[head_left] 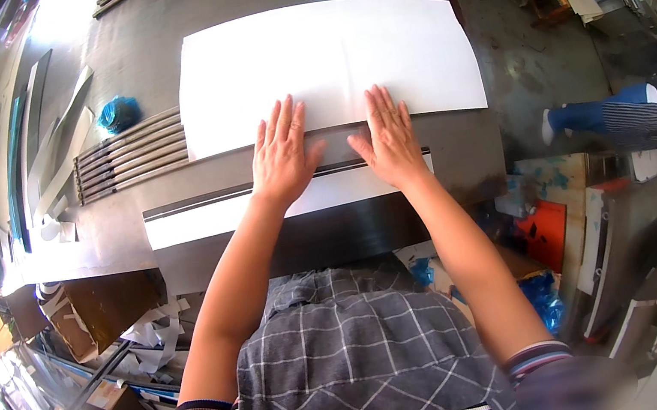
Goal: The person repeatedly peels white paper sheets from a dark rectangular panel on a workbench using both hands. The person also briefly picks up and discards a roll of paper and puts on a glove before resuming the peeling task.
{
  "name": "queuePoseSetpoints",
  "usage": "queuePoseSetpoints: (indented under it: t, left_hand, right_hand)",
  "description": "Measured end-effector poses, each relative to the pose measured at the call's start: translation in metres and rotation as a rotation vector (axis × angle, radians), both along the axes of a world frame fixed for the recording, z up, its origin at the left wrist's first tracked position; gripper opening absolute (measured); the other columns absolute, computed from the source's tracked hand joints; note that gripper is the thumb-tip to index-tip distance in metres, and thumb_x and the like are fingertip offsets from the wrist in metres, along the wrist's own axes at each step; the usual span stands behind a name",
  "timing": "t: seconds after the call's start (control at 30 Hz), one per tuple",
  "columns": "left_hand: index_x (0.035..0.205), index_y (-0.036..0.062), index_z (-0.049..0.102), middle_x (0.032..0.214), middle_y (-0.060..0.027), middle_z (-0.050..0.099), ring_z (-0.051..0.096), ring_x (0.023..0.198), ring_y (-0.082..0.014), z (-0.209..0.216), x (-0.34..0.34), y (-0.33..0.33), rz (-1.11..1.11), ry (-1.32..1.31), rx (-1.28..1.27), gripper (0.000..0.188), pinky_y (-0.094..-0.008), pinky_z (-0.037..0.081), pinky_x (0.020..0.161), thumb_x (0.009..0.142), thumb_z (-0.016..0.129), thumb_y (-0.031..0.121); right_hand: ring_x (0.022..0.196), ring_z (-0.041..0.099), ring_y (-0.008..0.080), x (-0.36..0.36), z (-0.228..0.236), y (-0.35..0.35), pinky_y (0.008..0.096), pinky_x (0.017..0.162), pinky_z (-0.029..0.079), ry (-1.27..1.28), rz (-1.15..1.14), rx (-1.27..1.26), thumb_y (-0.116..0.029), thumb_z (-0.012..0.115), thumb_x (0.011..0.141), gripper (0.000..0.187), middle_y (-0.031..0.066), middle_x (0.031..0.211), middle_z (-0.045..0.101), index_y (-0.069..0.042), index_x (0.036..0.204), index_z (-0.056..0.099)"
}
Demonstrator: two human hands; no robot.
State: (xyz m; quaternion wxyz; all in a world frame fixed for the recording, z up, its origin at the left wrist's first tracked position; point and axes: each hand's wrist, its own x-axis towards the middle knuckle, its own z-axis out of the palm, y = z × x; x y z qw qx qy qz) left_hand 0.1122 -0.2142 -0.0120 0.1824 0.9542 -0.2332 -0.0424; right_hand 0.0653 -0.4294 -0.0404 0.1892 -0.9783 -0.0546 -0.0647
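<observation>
A large white sheet lies across the dark metal table, its left part next to a row of thin brown rods. My left hand rests flat, fingers spread, with its fingertips over the sheet's near edge. To its right, my right hand lies the same way, fingertips on the sheet and thumb apart. Neither hand grips anything. Below my palms runs a narrow white strip with a dark band, partly hidden under my wrists.
A blue crumpled bundle sits beyond the rods. Long pale strips lie at the table's left. A co-worker in a striped apron stands at the far right. Scrap-filled boxes stand below the table's left end; an orange panel leans at right.
</observation>
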Motion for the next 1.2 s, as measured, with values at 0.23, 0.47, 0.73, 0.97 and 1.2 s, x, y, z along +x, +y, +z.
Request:
queuePoseSetpoints:
  t: [0.23, 0.47, 0.73, 0.97, 1.2]
  left_hand:
    - [0.15, 0.0044, 0.027, 0.158, -0.0172, 0.023, 0.017, 0.148, -0.0308, -0.03, -0.01, 0.121, 0.39, -0.142, 0.158, 0.073, -0.0467, 0.013, 0.119, 0.095, 0.051, 0.046]
    - [0.121, -0.0008, 0.056, 0.125, -0.0204, 0.054, 0.053, 0.113, -0.0332, -0.019, -0.122, 0.236, 1.208, -0.147, -0.151, 0.049, -0.0434, 0.042, 0.096, 0.082, 0.07, 0.026]
    - [0.098, -0.0004, 0.065, 0.09, -0.0069, 0.068, 0.064, 0.081, -0.0144, 0.013, -0.138, 0.266, 1.309, 0.381, -0.713, 0.032, -0.0286, 0.05, 0.068, 0.074, 0.078, 0.015]
    - [0.125, 0.002, 0.055, 0.113, -0.0101, 0.065, 0.063, 0.104, -0.0223, 0.03, -0.122, 0.354, 0.884, 1.152, -1.265, 0.05, -0.0355, 0.052, 0.089, 0.076, 0.065, -0.007]
    - [0.127, 0.0025, 0.056, 0.112, -0.0047, 0.065, 0.061, 0.099, -0.0152, 0.063, -0.118, 0.448, 0.56, 0.991, -1.197, 0.046, -0.0306, 0.05, 0.091, 0.083, 0.062, -0.006]
  right_hand:
    - [0.121, 0.047, 0.0449, -0.026, 0.017, -0.141, 0.0528, 0.1, 0.038, 0.079, -0.679, -0.129, -0.04, 0.058, 0.091, 0.06, 0.0285, 0.131, 0.049, 0.005, 0.129, 0.045]
    - [0.067, 0.054, 0.0046, -0.103, 0.017, -0.105, 0.0186, 0.055, 0.046, 0.391, -0.877, 0.807, -0.029, 0.059, 0.096, 0.037, 0.0044, 0.086, 0.059, 0.001, 0.119, 0.057]
    - [0.077, 0.055, 0.0195, -0.109, -0.006, -0.075, 0.0321, 0.075, 0.048, 0.267, -0.656, 0.421, 0.0, 0.061, 0.075, 0.023, 0.0046, 0.083, 0.055, 0.002, 0.097, 0.058]
    - [0.084, 0.051, 0.0207, -0.11, 0.025, -0.014, 0.0337, 0.081, 0.045, 0.246, -0.711, 0.528, 0.005, 0.054, 0.072, 0.031, 0.0102, 0.095, 0.052, 0.002, 0.102, 0.05]
    - [0.089, 0.056, 0.0188, -0.104, 0.028, 0.063, 0.0294, 0.083, 0.044, 0.408, -0.614, 0.934, 0.001, 0.048, 0.069, 0.032, 0.0075, 0.096, 0.06, 0.003, 0.1, 0.058]
